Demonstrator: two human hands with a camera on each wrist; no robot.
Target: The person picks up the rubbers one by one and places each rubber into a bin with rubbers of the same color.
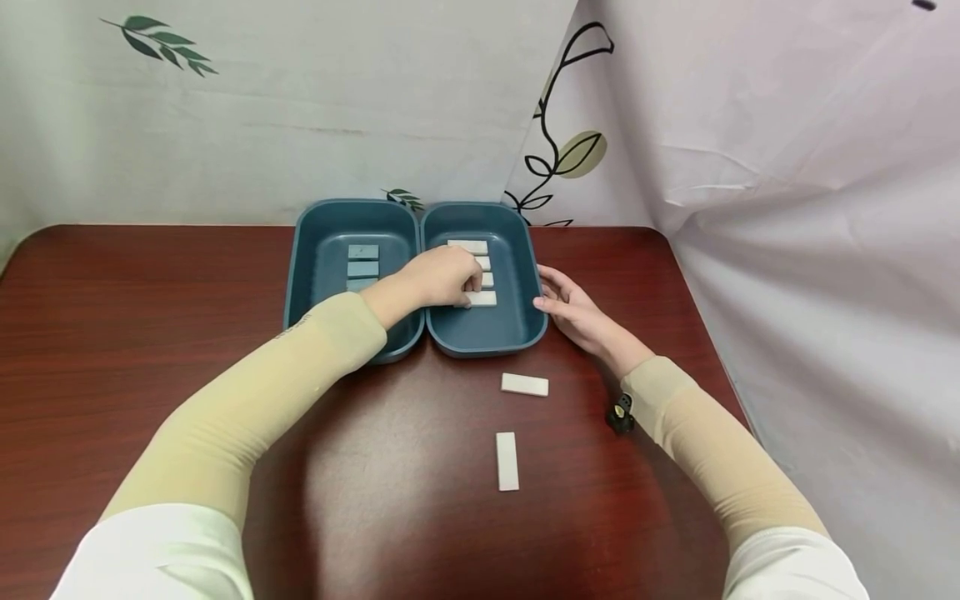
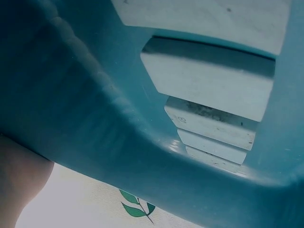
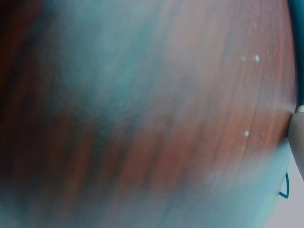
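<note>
Reaching over the left bin (image 1: 291, 283), my left hand (image 1: 444, 275) is inside the right bin (image 1: 486, 351). Its thumb and fingers pinch the left end of the nearest white block (image 1: 483, 298). Farther back in that bin lie more white blocks (image 1: 468, 247), partly covered by this hand. At the right bin's outer side, my right hand (image 1: 576, 315) holds the rim, with the thumb over it and the fingers along the outside wall. Grey-blue blocks (image 1: 363, 268) lie in a row in the left bin, and the left wrist view shows these blocks (image 2: 209, 76) close up.
Two loose white blocks lie on the dark red table (image 1: 405, 500): a crosswise block (image 1: 525, 384) just before the right bin, and a lengthwise block (image 1: 507, 461) nearer me. A white cloth (image 1: 315, 108) with leaf prints hangs behind the bins, which stand side by side.
</note>
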